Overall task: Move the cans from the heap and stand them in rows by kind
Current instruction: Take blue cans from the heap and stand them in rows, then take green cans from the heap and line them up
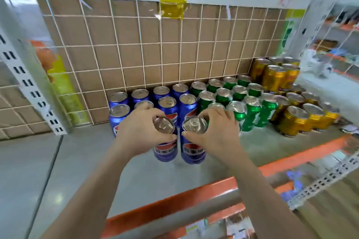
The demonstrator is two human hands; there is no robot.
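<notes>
Head view: two blue cans, one [165, 142] pinched at the rim by the left hand [140, 132], the other [193, 141] by the right hand [214, 132], stand before the blue rows [153, 97]. Placement step; next, release beside green rows [231, 93] and gold rows [297, 110].
</notes>
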